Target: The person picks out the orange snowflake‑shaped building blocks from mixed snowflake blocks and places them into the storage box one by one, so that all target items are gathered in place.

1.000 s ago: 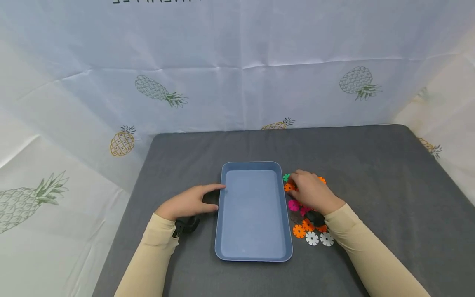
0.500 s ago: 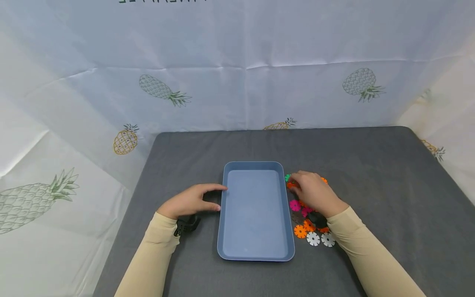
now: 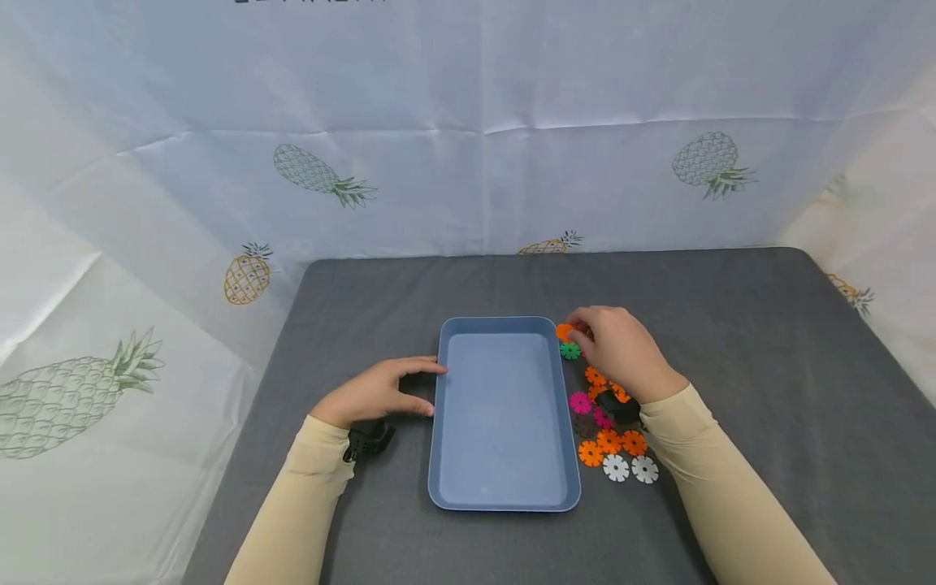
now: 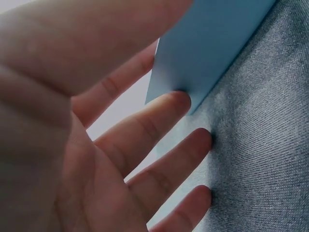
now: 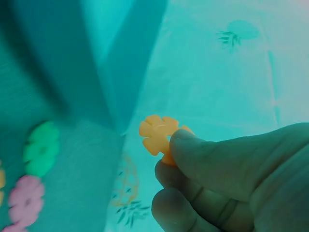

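Between thumb and fingers, my right hand [image 3: 621, 349] pinches an orange flower-shaped plastic disc [image 5: 157, 133], raised beside the tray's far right corner. My left hand [image 3: 376, 394] touches the left wall of the blue tray [image 3: 504, 502] with thumb and fingertips, its fingers fairly straight. In the left wrist view, fingertips [image 4: 181, 101] meet the tray wall [image 4: 207, 43]. Below the held disc lies a green disc [image 3: 569, 351], with a pink disc [image 5: 26, 200] near it in the right wrist view. The hand and wrist hide part of the pile.
More notched discs lie along the tray's right side: a magenta disc [image 3: 580, 403], a brown disc [image 3: 585, 426], several orange discs [image 3: 589, 453] and a white disc [image 3: 616, 468] near the front. A grey cloth [image 3: 731, 349] covers the table; a pineapple-print curtain [image 3: 439, 187] hangs behind.
My right hand has moved up and away from the pile toward the tray's far right corner, with an orange disc now visible in its pinch. My left hand has stayed at the tray.
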`<action>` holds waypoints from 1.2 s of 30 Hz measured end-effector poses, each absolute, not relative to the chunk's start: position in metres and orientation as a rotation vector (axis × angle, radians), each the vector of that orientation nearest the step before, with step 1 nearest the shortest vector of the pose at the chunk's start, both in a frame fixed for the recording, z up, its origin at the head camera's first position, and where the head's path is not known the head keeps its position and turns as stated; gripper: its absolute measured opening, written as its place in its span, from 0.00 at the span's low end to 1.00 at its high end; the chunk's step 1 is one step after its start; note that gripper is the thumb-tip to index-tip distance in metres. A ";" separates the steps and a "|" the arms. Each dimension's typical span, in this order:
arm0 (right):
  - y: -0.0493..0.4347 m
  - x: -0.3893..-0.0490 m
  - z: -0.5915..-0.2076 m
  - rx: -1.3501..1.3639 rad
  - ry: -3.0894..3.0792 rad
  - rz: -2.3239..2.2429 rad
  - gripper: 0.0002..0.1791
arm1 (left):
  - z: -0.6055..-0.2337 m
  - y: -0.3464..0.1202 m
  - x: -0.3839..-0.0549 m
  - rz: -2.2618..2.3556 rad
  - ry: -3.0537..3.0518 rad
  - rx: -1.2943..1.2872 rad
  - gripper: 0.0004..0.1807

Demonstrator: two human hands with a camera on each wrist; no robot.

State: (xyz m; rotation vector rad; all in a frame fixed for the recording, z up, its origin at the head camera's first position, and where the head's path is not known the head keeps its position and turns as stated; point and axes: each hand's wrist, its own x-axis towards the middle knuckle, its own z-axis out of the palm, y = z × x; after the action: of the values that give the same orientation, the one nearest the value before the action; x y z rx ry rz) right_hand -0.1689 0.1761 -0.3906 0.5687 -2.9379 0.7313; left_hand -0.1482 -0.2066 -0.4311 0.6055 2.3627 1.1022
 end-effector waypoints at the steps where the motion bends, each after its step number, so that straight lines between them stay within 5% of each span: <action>1: 0.173 -0.172 -0.388 0.570 -2.940 0.741 0.07 | -0.431 -0.207 -0.149 1.105 2.364 0.604 0.35; 36: 0.065 -0.215 -0.410 0.518 -3.096 1.063 0.07 | -0.433 -0.206 -0.154 1.050 2.425 0.601 0.28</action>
State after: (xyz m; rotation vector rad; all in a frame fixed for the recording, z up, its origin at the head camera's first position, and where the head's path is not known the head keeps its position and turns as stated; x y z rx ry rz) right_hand -0.2145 0.0647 -0.4098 0.5183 -3.0961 1.0632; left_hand -0.1539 -0.2058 -0.4329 0.6014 2.4247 1.0501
